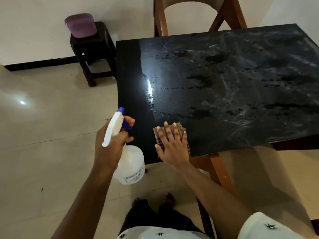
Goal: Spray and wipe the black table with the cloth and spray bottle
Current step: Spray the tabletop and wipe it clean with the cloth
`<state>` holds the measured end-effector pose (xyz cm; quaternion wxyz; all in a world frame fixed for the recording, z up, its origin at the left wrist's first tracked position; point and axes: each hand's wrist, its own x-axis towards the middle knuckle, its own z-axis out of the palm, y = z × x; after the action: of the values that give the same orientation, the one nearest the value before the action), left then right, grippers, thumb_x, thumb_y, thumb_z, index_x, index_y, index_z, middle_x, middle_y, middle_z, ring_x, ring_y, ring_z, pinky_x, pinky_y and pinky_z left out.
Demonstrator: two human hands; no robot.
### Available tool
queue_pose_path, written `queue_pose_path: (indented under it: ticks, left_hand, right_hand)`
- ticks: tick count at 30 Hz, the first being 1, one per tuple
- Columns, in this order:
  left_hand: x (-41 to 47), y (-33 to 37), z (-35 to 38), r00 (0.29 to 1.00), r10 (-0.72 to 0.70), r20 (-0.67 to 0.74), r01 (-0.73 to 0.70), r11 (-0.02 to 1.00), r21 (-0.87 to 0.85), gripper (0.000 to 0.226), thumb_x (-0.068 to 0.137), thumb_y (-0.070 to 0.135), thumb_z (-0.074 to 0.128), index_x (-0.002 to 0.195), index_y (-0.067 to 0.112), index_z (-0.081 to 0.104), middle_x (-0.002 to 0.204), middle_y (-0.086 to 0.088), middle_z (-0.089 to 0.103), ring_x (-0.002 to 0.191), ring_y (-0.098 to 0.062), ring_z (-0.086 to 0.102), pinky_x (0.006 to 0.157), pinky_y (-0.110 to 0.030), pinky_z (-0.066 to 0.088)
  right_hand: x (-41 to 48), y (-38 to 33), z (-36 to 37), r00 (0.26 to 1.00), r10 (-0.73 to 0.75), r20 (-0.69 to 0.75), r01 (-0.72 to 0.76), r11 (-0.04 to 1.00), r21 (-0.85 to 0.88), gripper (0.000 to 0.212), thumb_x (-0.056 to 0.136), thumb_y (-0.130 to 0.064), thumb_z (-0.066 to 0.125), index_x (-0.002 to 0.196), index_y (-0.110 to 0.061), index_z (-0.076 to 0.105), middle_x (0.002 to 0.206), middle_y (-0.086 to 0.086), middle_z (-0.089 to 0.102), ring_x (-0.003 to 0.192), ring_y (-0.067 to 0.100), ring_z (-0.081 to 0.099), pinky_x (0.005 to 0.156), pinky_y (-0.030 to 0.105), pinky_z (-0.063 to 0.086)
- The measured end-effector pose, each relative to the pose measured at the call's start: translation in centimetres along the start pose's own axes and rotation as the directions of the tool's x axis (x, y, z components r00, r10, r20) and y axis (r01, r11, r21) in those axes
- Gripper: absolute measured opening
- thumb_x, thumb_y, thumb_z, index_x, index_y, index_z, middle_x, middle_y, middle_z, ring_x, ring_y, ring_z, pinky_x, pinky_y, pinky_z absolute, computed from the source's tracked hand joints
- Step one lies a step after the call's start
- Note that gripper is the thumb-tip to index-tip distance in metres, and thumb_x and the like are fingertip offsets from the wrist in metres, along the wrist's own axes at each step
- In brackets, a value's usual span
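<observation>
Droplets scattered across glossy black rectangular desk, so wiping looks due. Right hand flat, fingers spread, pressing brown checked cloth at near-left corner. Left hand grips white plastic spray bottle off desk edge, nozzle aimed over surface.

We count one glossy black rectangular table. At its near edge: one translucent white plastic spray bottle, one brown checked cloth and two bare hands, the left hand and the right hand. Two brown wooden chairs flank the table, a far chair beyond it and a near chair on our side. Left of the table we tally one dark square stool and one purple plastic tub.
</observation>
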<state>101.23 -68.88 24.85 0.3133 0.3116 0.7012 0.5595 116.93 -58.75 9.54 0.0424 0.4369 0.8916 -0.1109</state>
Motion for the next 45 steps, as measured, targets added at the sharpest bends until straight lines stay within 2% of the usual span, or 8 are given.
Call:
queue_pose_path:
  ticks: [5,10,14,21,24,29,34,45]
  left_hand:
    - [4.3,0.1,0.8,0.984,0.163,-0.073,-0.158,0.985,0.068,0.049,0.078,0.003,0.054,0.096,0.048,0.061,0.1,0.015,0.067,0.103,-0.012,0.063,0.082,-0.032,0.056]
    - [8.5,-2.1,1.8,0.964,0.232,-0.128,-0.222,0.971,0.085,0.046,0.082,-0.003,0.058,0.109,0.034,0.058,0.101,0.029,0.064,0.103,-0.004,0.062,0.089,-0.032,0.055]
    - [12.0,-3.4,2.2,0.963,0.241,-0.118,-0.233,0.969,0.078,0.039,0.084,-0.004,0.058,0.121,0.007,0.057,0.107,0.02,0.063,0.107,-0.007,0.062,0.092,-0.038,0.055]
    - [15.9,-3.4,2.6,0.962,0.266,-0.062,-0.265,0.964,0.022,0.042,0.078,-0.002,0.053,0.115,0.017,0.06,0.11,0.007,0.066,0.108,-0.013,0.061,0.089,-0.052,0.054]
    - [17.3,-3.7,2.7,0.958,0.28,-0.057,-0.279,0.96,0.033,0.04,0.079,-0.001,0.054,0.115,0.016,0.058,0.109,0.008,0.065,0.107,-0.011,0.061,0.089,-0.048,0.055]
    - [18.3,-3.7,2.4,0.953,0.3,-0.032,-0.298,0.953,0.058,0.041,0.078,0.001,0.054,0.119,0.002,0.057,0.11,0.004,0.064,0.099,0.004,0.06,0.085,-0.027,0.055]
    - [19.1,-3.9,2.2,0.95,0.313,0.007,-0.313,0.949,0.046,0.045,0.08,0.0,0.057,0.119,0.024,0.053,0.11,0.018,0.06,0.101,0.007,0.059,0.087,-0.028,0.054]
    - [21.6,-4.5,2.6,0.947,0.3,-0.114,-0.301,0.954,0.01,0.065,0.08,-0.016,0.056,0.117,0.037,0.051,0.11,0.028,0.062,0.109,-0.002,0.061,0.085,-0.018,0.053]
  right_hand:
    - [6.1,0.2,-1.4,0.998,0.047,0.03,-0.047,0.999,0.019,0.068,0.096,-0.055,0.029,0.153,-0.033,0.0,0.162,0.0,-0.005,0.148,0.028,-0.011,0.115,0.06,-0.002]
    - [2.1,-0.7,-0.1,0.995,0.091,-0.046,-0.089,0.996,0.031,0.068,0.094,-0.056,0.026,0.154,-0.032,0.008,0.162,0.004,0.009,0.148,0.03,0.006,0.115,0.06,0.013]
    - [-3.2,-1.0,1.0,0.994,0.08,-0.071,-0.077,0.996,0.037,0.073,0.091,-0.057,0.037,0.154,-0.032,0.012,0.161,0.002,0.015,0.147,0.029,0.015,0.113,0.057,0.017]
    - [11.3,-0.3,-1.7,0.98,0.196,-0.045,-0.195,0.981,0.025,0.069,0.092,-0.056,0.032,0.154,-0.033,0.009,0.162,0.003,0.009,0.148,0.031,0.004,0.113,0.063,0.009]
    - [16.0,-0.8,-2.7,0.983,0.182,0.017,-0.182,0.983,-0.011,0.069,0.096,-0.056,0.03,0.153,-0.034,-0.003,0.162,0.0,-0.004,0.148,0.028,-0.008,0.114,0.061,0.0]
    - [9.3,-1.7,-1.3,0.985,0.171,-0.019,-0.171,0.985,0.006,0.07,0.093,-0.058,0.024,0.154,-0.034,0.0,0.163,0.002,0.002,0.148,0.029,0.002,0.115,0.06,0.009]
    - [4.8,-2.3,-0.1,0.984,0.169,-0.048,-0.169,0.986,0.004,0.071,0.089,-0.058,0.031,0.154,-0.032,0.015,0.16,0.002,0.017,0.146,0.029,0.019,0.111,0.059,0.025]
    - [27.7,-2.2,-4.2,0.983,0.185,-0.01,-0.184,0.982,0.031,0.069,0.095,-0.055,0.03,0.154,-0.032,0.002,0.163,0.002,-0.002,0.148,0.031,-0.008,0.113,0.059,-0.006]
